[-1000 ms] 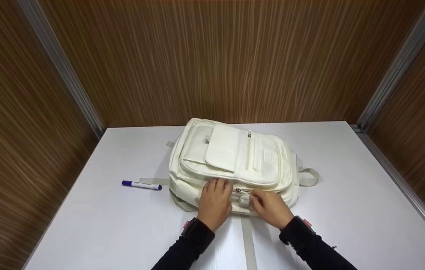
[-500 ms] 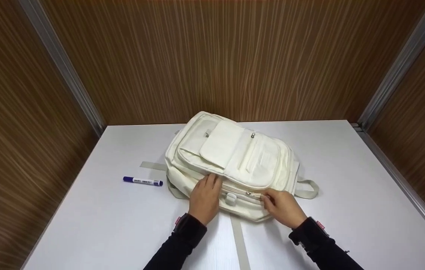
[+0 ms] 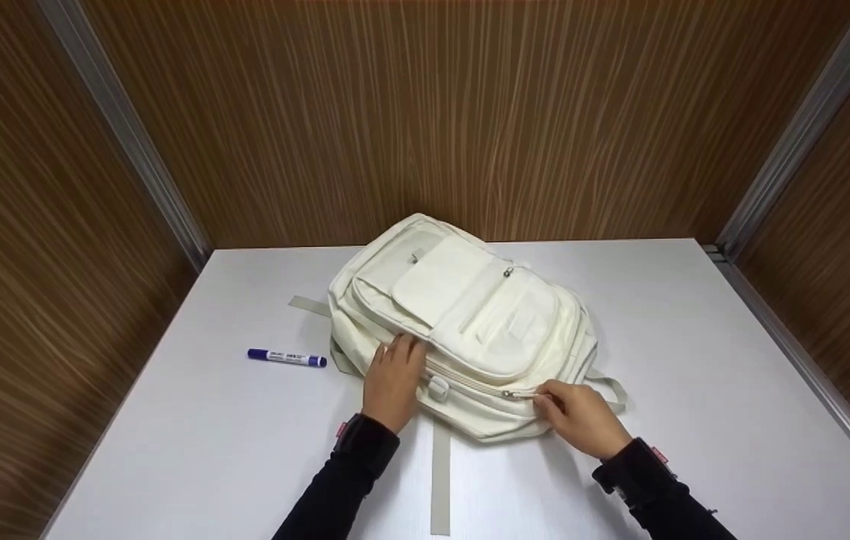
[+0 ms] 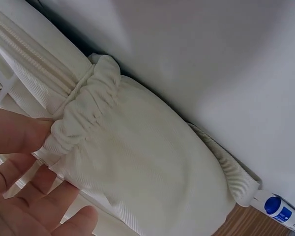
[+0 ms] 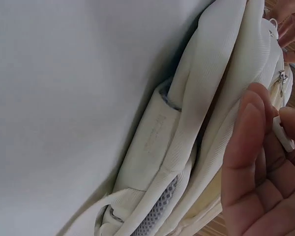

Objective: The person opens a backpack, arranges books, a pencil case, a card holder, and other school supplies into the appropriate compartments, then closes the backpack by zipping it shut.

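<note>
A cream backpack (image 3: pixel 462 307) lies on the table with its front pockets facing up. At its near side my left hand (image 3: pixel 394 379) pinches the gathered edge of the side pocket (image 4: pixel 137 152), thumb on one side and fingers on the other. My right hand (image 3: pixel 586 416) pinches the zipper pull (image 5: pixel 282 133) between thumb and index finger, by the bag's near right part. The zipper slider (image 3: pixel 507 394) sits just left of those fingertips. Between the hands a small pale tab (image 3: pixel 438 388) shows on the bag's side.
A white marker (image 3: pixel 287 358) with blue ends lies left of the bag. One grey strap (image 3: pixel 440 480) runs along the table towards me; another strap (image 3: pixel 310 304) sticks out left. A looped strap (image 3: pixel 611 390) lies at the right. Wood-grain panels (image 3: pixel 455 120) enclose the white table (image 3: pixel 192 450).
The zipper slider has moved right along the bag, past the pale tab, with my right hand. The backpack has turned clockwise. My left hand has shifted left and slightly away from me.
</note>
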The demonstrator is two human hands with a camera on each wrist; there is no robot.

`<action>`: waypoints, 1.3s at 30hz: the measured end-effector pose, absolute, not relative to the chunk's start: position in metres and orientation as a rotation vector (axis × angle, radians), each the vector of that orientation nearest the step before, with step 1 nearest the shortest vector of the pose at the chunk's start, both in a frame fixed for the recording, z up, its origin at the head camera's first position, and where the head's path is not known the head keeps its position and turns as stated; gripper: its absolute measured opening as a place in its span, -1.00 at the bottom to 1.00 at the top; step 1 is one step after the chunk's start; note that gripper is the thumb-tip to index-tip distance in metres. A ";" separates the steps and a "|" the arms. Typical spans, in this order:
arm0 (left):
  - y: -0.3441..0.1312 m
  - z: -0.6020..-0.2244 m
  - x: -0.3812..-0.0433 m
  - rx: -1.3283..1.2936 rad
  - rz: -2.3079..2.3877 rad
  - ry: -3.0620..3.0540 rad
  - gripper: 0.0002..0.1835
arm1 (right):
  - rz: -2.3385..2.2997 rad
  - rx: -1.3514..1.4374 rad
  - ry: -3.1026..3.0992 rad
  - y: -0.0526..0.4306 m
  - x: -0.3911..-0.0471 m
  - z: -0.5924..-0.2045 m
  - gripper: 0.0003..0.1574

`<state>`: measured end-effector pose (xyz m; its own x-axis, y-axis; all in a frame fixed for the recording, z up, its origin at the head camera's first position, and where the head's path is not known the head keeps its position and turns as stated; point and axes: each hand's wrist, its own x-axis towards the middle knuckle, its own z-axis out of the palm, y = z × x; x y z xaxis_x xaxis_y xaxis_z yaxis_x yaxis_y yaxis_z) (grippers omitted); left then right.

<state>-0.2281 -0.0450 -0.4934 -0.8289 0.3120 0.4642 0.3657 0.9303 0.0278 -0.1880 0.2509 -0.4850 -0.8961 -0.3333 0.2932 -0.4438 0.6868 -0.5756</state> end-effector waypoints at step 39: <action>0.067 -0.509 -0.196 -0.683 0.109 -2.204 -0.82 | 0.946 0.761 -2.571 0.239 -0.179 -0.498 -0.77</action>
<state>-0.1956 0.0674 -0.5092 -0.5273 0.5069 0.6819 0.4370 0.8501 -0.2940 -0.1790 0.2390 -0.4976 -0.8157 -0.3752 0.4402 -0.5711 0.6436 -0.5096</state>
